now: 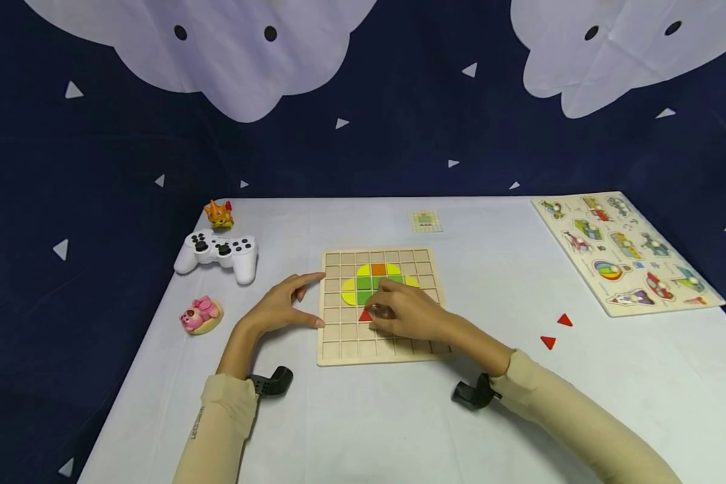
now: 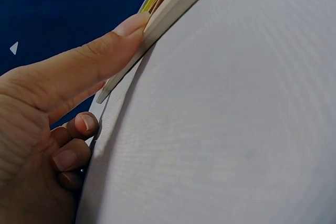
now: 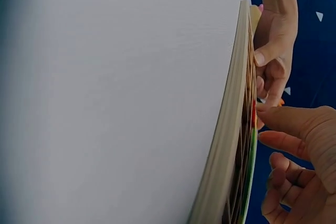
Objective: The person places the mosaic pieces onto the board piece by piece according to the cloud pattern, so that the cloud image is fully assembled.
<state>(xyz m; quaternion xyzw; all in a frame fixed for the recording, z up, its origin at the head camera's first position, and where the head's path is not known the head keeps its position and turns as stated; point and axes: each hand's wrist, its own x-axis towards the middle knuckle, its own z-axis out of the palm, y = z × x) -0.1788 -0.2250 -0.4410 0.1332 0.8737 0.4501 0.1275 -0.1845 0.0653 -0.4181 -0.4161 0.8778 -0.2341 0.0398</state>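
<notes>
Sleeved forearms came in from six o'clock over the white table (image 1: 351, 417), each with a small black wrist mount, and both hands were at the wooden grid board (image 1: 339, 349) in the middle of it. Judging by the board, the work looked partly done: a cluster of yellow, green and orange tiles (image 1: 372, 277) filled cells toward its twelve o'clock half, while most other cells were bare wood. One red triangle (image 1: 366, 314) sat in a cell just below that cluster, at the right hand's fingertips, and two more red triangles (image 1: 555, 331) lay loose on the table at about three o'clock of the board, well apart from it, so at least those seemed left to place. The right hand (image 1: 407, 312) lay over the board's centre with its fingers curled down; from the head view they appeared to pinch or press the red triangle, though whether the piece was truly gripped I could not tell. The left hand (image 1: 281, 306) was at the board's nine o'clock edge, thumb and forefinger spread apart and straight; in the left wrist view one straight finger (image 2: 100, 56) pressed against the side of the board, the rest curled loosely beneath and holding nothing. A small pattern card (image 1: 425, 220) lay at twelve o'clock beyond the board.
</notes>
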